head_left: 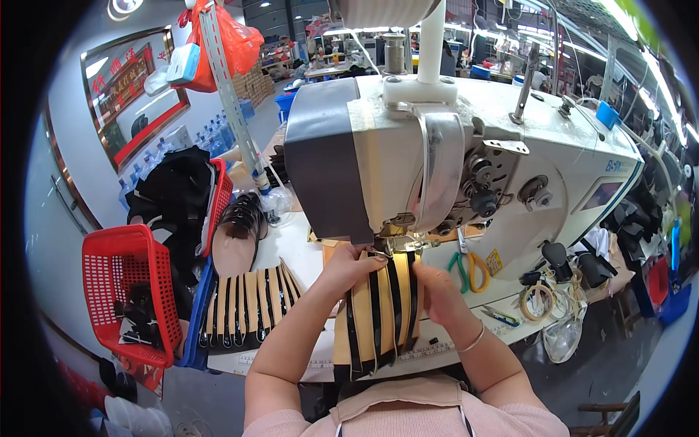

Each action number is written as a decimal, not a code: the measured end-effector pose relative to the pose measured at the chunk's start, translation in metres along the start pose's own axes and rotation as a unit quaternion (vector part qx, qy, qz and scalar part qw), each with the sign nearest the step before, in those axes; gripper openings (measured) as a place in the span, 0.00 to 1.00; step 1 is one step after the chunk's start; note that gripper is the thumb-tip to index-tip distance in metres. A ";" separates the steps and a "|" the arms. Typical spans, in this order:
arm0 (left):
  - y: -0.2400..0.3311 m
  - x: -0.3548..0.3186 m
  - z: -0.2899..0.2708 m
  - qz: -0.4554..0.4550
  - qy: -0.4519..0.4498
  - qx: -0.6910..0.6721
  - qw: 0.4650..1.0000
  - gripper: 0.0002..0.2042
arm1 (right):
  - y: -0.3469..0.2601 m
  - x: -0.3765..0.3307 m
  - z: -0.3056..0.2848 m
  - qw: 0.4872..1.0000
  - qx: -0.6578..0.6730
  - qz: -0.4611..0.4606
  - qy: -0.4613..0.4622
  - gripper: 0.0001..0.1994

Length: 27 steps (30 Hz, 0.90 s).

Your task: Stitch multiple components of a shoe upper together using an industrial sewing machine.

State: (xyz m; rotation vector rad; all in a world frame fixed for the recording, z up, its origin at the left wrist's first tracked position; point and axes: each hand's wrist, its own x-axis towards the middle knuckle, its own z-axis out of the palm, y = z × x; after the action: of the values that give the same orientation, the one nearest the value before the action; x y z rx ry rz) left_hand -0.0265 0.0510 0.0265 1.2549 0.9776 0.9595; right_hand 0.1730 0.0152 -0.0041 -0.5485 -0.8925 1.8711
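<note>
A tan piece with black strips (384,320) lies under the needle area of a white and grey sewing machine (328,146). Its far end meets the metal presser foot (397,246), and its near end reaches the table's front edge. My left hand (351,269) grips the piece's far left part, thumb and fingers close beside the presser foot. At its right edge, my right hand (440,291) holds the piece, with some fingers hidden. Similar tan and black strips (247,306) lie fanned out on the table to the left.
A dark strappy shoe (239,231) stands behind the fanned strips. Red plastic baskets, one nearer (131,291), hold black scraps at the left. Scissors with green and yellow handles (467,271), small snips (501,316) and a tape roll (537,302) lie on the right. A ruler strip runs along the front edge.
</note>
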 end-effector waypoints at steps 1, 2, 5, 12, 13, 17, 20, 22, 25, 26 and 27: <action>0.002 -0.001 0.002 0.001 0.000 0.000 1.000 0.10 | -0.003 0.000 -0.005 0.998 -0.047 -0.040 -0.002 0.12; 0.007 -0.003 0.005 -0.007 0.002 -0.006 1.000 0.10 | -0.003 0.003 -0.006 0.998 -0.047 -0.041 -0.003 0.12; 0.009 -0.005 0.004 -0.015 -0.002 -0.008 1.000 0.10 | -0.014 0.010 0.002 0.962 -0.034 -0.243 0.120 0.06; 0.001 0.002 0.003 -0.031 0.008 -0.015 0.999 0.10 | -0.008 0.003 0.017 0.809 -0.391 -0.402 0.176 0.05; -0.001 0.002 0.002 -0.023 0.009 -0.020 0.999 0.10 | -0.014 -0.002 0.021 0.623 -0.592 -0.488 0.150 0.09; 0.000 0.000 0.003 0.002 -0.002 -0.050 0.999 0.09 | -0.007 0.004 0.025 0.518 -0.692 -0.491 0.105 0.10; -0.005 0.003 0.001 0.010 -0.008 -0.053 0.999 0.09 | -0.008 0.004 0.025 0.485 -0.716 -0.488 0.119 0.09; -0.003 0.002 0.003 0.010 0.002 -0.057 0.998 0.08 | -0.010 0.005 0.025 0.482 -0.721 -0.484 0.116 0.09; -0.005 0.004 0.003 0.016 0.002 -0.064 0.998 0.08 | -0.011 0.007 0.024 0.485 -0.717 -0.487 0.115 0.08; -0.003 0.003 0.004 0.016 0.001 -0.064 0.998 0.08 | -0.011 0.007 0.024 0.485 -0.717 -0.486 0.116 0.08; 0.000 0.001 0.006 0.009 0.004 -0.063 0.998 0.08 | -0.011 0.007 0.024 0.485 -0.717 -0.487 0.117 0.08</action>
State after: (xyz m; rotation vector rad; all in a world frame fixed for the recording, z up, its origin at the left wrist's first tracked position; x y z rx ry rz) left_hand -0.0208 0.0504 0.0267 1.1579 0.8998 1.0259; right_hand 0.1598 0.0164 0.0197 -0.8834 -1.8975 -0.3646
